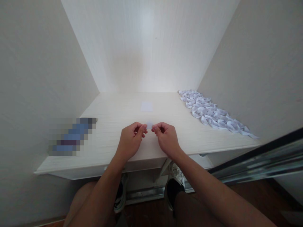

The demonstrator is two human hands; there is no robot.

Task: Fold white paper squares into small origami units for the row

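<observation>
Between my two hands, a small piece of white paper (149, 125) is pinched by its left and right edges, just above the white tabletop (109, 110). My left hand (132, 135) grips one side with thumb and fingers closed. On the other side, my right hand (166, 135) pinches the paper the same way. Straight ahead of the hands, a flat white square of paper (147, 106) lies on the surface. Fingers cover the paper's side edges.
Along the right wall runs a long heap of folded or twisted white paper pieces (213, 113). A pixelated, bluish flat object (75, 135) lies at the left. Walls enclose the surface at the back and both sides. Below the front edge (142, 160) are my legs and shoes.
</observation>
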